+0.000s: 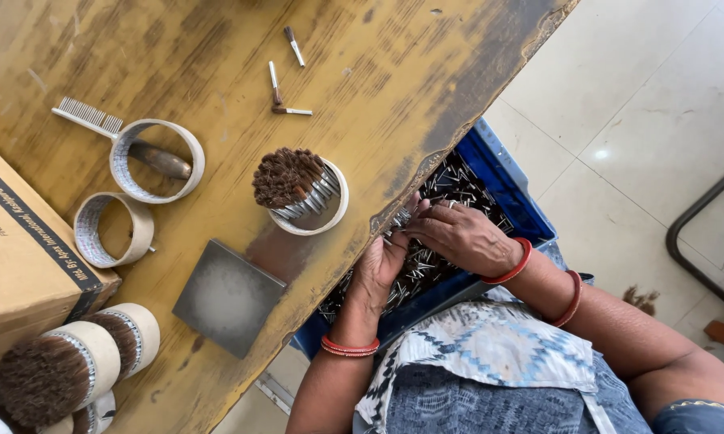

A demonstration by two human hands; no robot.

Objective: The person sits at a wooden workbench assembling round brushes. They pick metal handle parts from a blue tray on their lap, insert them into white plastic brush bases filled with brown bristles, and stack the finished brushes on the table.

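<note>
My left hand [375, 269] and my right hand [462, 235] reach into a blue plastic crate [510, 183] on my lap, filled with several small brushes with metal ferrules [458, 181]. Both hands close around a bunch of these brushes near the table's edge. On the worn yellow wooden table [217, 72] just above the hands stands a white ring [334, 215] packed with brown-bristled brushes [291, 178].
A grey square metal plate [227, 296] lies near the table edge. Two empty tape rings [154, 159] [111, 229], a metal comb [88, 116], a cardboard box [24, 265], filled brush rings [64, 366] and three loose brushes [285, 84] sit on the table. Tiled floor on the right.
</note>
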